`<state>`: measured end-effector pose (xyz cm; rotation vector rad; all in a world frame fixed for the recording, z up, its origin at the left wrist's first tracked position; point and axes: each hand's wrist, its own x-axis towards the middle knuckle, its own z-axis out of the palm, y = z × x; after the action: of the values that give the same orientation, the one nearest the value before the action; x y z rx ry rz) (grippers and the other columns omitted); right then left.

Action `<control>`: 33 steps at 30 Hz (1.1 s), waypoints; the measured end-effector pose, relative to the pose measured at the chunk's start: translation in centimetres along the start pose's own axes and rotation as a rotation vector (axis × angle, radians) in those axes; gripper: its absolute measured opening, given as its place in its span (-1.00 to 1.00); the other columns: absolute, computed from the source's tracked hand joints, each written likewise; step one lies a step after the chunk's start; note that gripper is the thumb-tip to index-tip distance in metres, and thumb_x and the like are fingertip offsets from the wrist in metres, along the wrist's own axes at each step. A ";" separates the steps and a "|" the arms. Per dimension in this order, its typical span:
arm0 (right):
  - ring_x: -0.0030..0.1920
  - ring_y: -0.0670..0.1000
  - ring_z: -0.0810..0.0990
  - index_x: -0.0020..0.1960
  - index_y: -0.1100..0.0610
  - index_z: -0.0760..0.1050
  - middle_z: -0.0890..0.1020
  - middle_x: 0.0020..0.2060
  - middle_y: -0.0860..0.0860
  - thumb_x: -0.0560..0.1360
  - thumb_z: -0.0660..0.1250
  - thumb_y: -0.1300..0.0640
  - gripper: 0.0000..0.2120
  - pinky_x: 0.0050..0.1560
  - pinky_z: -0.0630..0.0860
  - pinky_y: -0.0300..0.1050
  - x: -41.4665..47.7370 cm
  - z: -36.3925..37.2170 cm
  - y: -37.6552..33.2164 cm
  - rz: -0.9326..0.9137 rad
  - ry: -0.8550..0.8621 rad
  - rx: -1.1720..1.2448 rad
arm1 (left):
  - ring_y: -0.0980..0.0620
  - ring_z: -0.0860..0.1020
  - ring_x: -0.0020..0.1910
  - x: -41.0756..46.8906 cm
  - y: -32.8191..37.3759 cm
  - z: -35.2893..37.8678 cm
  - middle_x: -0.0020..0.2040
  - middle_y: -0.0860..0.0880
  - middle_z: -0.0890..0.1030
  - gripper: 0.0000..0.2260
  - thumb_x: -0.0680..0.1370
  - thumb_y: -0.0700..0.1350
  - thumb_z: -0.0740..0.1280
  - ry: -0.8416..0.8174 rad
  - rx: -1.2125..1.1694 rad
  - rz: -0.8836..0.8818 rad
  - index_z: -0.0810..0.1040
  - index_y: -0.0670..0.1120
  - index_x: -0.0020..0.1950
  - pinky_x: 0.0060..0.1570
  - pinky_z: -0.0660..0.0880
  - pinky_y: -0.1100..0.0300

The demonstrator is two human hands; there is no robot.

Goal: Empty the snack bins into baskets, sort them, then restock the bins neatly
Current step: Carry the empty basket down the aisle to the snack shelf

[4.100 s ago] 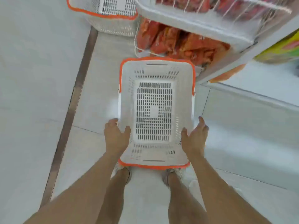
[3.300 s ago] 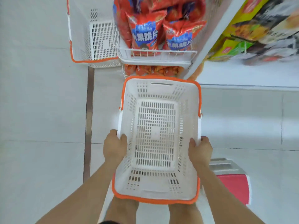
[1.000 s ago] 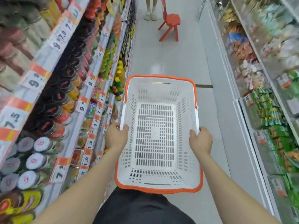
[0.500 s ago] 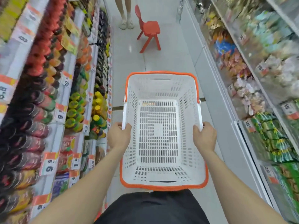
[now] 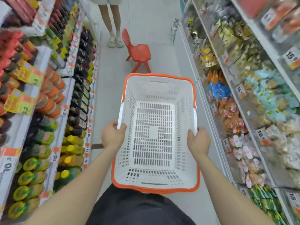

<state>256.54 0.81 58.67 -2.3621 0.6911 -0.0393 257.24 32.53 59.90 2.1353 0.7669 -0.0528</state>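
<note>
- White basket (image 5: 154, 133), orange rim, nothing inside, held at waist height mid-aisle.
- Left hand (image 5: 112, 135) grips its left rim; right hand (image 5: 198, 140) grips right rim.
- Red chair (image 5: 138, 54) ahead on open floor (image 5: 162, 46) between shelves (image 5: 68, 88).

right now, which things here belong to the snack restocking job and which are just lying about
Job: empty white slotted plastic basket with orange rim, gripped by left hand and right hand; clear bins of snack packets on the right shelves.
Not the job: small red plastic chair; bottles on the left shelves; person standing beyond.
</note>
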 end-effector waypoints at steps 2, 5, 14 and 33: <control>-0.17 0.15 0.58 0.05 0.24 0.53 0.59 -0.19 0.05 0.63 0.36 0.06 -0.78 -0.26 0.41 -0.06 6.3 2.0 -2.8 0.010 0.009 -0.021 | 0.05 0.55 -0.22 6.1 3.1 2.1 -0.22 0.07 0.58 -0.82 0.59 0.06 0.39 -0.005 -0.024 -0.007 0.56 -0.04 -0.03 -0.31 0.35 0.15; -0.17 0.15 0.57 0.00 0.20 0.51 0.61 -0.18 0.08 0.63 0.35 0.04 -0.79 -0.31 0.36 -0.08 14.9 4.2 -7.7 0.010 0.036 -0.049 | -0.01 0.58 -0.21 15.0 8.2 4.6 -0.23 0.07 0.59 -0.83 0.57 0.05 0.40 -0.036 -0.066 -0.013 0.57 -0.04 -0.05 -0.27 0.40 0.12; -0.30 0.04 0.50 -0.04 0.17 0.52 0.59 -0.24 0.05 0.62 0.38 0.09 -0.85 -0.42 0.21 -0.15 36.8 5.6 -20.8 0.021 0.103 -0.058 | 0.02 0.62 -0.22 36.2 25.4 10.2 -0.20 0.04 0.66 -0.89 0.52 -0.01 0.39 -0.143 -0.047 0.005 0.61 0.00 0.00 -0.33 0.42 0.17; 0.09 0.27 0.64 0.28 0.29 0.50 0.65 0.07 0.21 0.67 0.29 0.04 -0.66 -0.10 0.48 0.01 87.8 14.8 -39.9 0.058 0.023 -0.194 | -0.09 0.58 -0.15 77.6 55.0 30.8 -0.13 -0.01 0.63 -0.80 0.58 0.05 0.35 -0.101 0.032 0.018 0.56 -0.08 0.01 -0.16 0.42 0.05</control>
<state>353.74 -7.88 58.48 -2.5277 0.8058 0.0272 356.80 24.08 56.13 2.1523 0.6924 -0.1637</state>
